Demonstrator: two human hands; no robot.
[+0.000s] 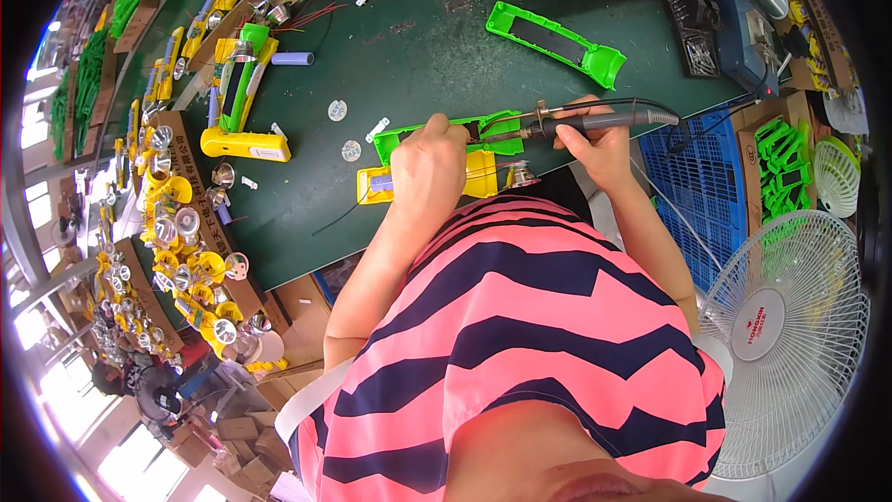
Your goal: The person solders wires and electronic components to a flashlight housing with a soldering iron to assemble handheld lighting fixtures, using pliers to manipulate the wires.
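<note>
My left hand (431, 160) is closed over a green plastic housing (505, 124) lying on the table close to my body; its fingertips are hidden inside the housing. My right hand (599, 141) grips a soldering iron (609, 120) with a thin metal guide along its top. The iron's tip points left into the green housing, near my left fingers. Just under the green part lies a yellow housing (480, 177) with a lilac cylindrical battery (381, 183) in it. A silver reflector (522, 175) sits at its right end, and a thin dark wire runs off to the left.
An empty green housing half (548, 40) lies farther back. Round discs (337, 111) and a white strip (377, 129) rest left of my work. Yellow and green lamp parts (243, 93) stand at left. A blue crate (692, 191) and a fan (776, 335) are at right.
</note>
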